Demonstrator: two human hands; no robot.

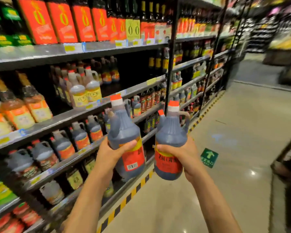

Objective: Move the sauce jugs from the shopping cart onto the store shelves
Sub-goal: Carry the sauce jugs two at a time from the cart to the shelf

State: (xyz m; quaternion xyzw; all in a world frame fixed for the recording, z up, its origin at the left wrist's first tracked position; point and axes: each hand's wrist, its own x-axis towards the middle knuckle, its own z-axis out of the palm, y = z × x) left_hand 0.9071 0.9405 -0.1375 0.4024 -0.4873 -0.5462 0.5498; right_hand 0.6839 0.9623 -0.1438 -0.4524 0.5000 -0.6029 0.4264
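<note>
I hold two dark sauce jugs with orange caps and red-orange labels in front of the shelves. My left hand (113,153) grips the left jug (124,132) around its lower body. The right jug (170,138) sits upright in my right hand (181,155), close beside the other. Similar dark jugs (64,147) stand in a row on a grey shelf (71,158) just left of my hands. The shopping cart (286,158) shows only as a dark frame at the right edge.
Shelving packed with bottles fills the left side, with yellow-liquid jugs (86,91) one level higher. A black upright post (171,56) divides the bays. Yellow-black hazard tape (133,192) lines the shelf base. A green arrow sticker (209,158) lies on the beige aisle floor.
</note>
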